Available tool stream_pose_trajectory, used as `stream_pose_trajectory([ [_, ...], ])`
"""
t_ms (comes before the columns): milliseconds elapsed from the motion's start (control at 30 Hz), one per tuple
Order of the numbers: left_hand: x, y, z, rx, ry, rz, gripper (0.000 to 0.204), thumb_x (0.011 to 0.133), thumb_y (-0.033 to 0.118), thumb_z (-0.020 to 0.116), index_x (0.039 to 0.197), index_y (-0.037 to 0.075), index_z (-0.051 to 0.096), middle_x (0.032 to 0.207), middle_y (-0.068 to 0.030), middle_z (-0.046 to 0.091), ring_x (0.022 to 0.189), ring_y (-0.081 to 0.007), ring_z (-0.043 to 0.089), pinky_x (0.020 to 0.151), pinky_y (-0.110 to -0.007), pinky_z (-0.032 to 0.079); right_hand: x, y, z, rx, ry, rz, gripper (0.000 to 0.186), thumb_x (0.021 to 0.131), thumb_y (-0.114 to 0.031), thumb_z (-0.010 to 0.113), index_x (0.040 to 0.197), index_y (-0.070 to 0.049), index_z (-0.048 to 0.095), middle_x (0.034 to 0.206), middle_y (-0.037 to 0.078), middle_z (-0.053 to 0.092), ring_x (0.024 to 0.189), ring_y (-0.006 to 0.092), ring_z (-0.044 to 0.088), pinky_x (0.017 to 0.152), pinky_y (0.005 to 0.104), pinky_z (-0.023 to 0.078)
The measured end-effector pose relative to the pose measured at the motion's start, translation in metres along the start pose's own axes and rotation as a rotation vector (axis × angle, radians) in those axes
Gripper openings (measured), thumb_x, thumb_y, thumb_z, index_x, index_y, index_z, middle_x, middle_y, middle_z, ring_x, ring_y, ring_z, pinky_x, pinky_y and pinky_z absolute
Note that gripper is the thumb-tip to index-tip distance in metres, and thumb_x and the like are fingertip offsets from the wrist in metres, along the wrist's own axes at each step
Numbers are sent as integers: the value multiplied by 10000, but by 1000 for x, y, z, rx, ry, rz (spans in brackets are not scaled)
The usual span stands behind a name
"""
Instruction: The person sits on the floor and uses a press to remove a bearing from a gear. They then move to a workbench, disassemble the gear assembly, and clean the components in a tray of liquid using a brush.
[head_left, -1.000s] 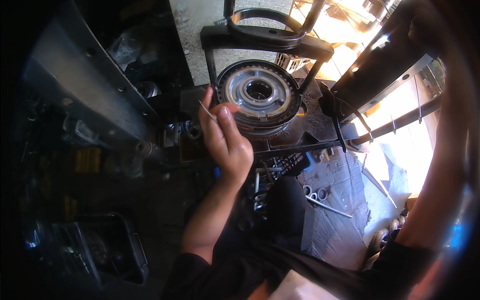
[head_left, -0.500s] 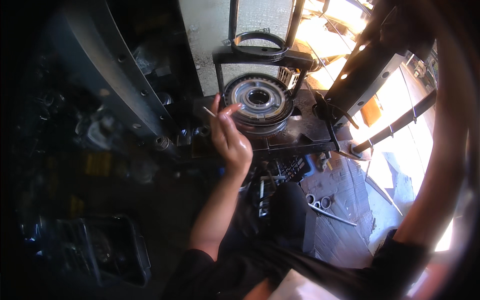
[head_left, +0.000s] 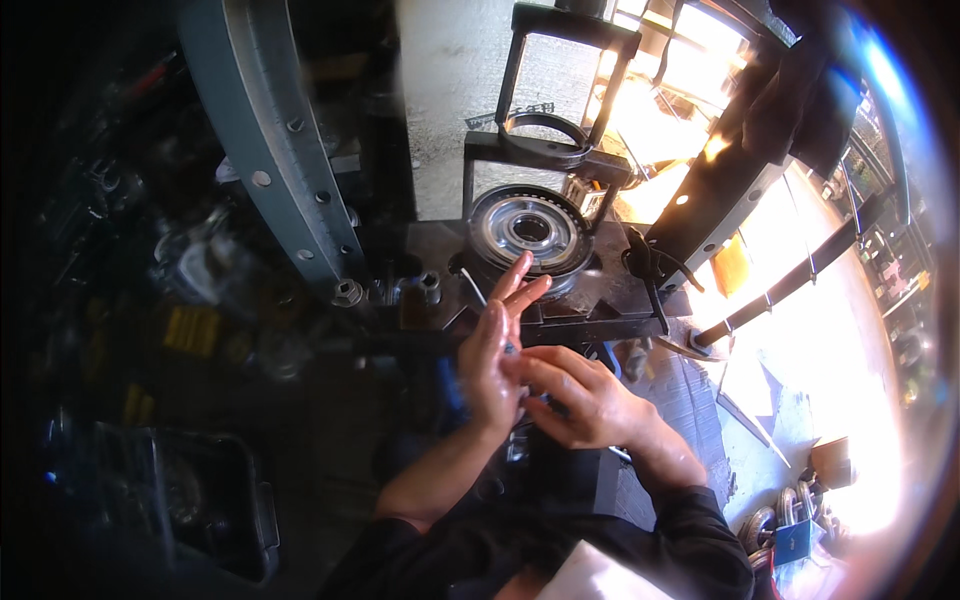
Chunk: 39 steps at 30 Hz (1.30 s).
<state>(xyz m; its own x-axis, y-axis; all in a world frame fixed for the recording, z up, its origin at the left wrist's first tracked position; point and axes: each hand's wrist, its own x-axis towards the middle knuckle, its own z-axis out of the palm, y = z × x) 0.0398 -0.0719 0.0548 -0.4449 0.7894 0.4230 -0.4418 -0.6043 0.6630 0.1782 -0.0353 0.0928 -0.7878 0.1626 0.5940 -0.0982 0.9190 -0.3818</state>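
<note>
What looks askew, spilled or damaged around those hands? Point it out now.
Nothing clearly stands out. The round metal drum sits on the dark bench plate with no obvious tilt or crack, and no spill shows around it. The far left is too dark to judge.

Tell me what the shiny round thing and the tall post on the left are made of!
The round thing looks like metal, smooth and silvery: its face shines. The tall post is probably steel, maybe painted: it looks dull blue-grey, with holes along it.
</note>
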Motion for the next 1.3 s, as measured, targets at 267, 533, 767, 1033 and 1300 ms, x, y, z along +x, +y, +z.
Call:
stream_pose_trajectory([
  [267,-21,11,1,-187,-184,-382,675,1106,508,372,1467,-41,528,1155,-66,563,1113,-156,520,1051,-332,388,-9,24,9,-131,277,-343,392,735,1,788,1113,44,696,1019,150,695,816,285,715,686,376,601],
  [533,-10,-2,10,230,-228,-155,465,1133,301,418,1434,-25,556,1368,-123,574,1217,-186,577,1091,-333,422,-1,44,-6,-235,656,-30,153,937,-7,708,1073,29,648,895,144,698,664,199,675,562,282,532],
  [767,47,13,-26,1105,-153,577,159,870,-25,757,1028,-11,738,1039,-124,690,977,-274,676,872,-364,551,16,61,-26,236,551,524,87,990,8,639,1063,54,630,823,91,705,663,94,674,555,225,525],
  [1033,76,18,-27,1326,-360,438,224,798,147,848,987,61,765,1063,-76,748,1049,-257,668,952,-390,502,15,68,-22,-23,476,335,88,984,39,633,1066,68,618,846,117,707,689,124,703,593,250,569],
  [1300,89,12,-30,1127,-449,324,310,787,156,868,1047,48,740,1060,-76,745,1066,-285,663,959,-390,504,13,72,-19,64,514,402,150,896,33,743,1023,34,662,834,145,719,705,182,743,594,279,585],
])
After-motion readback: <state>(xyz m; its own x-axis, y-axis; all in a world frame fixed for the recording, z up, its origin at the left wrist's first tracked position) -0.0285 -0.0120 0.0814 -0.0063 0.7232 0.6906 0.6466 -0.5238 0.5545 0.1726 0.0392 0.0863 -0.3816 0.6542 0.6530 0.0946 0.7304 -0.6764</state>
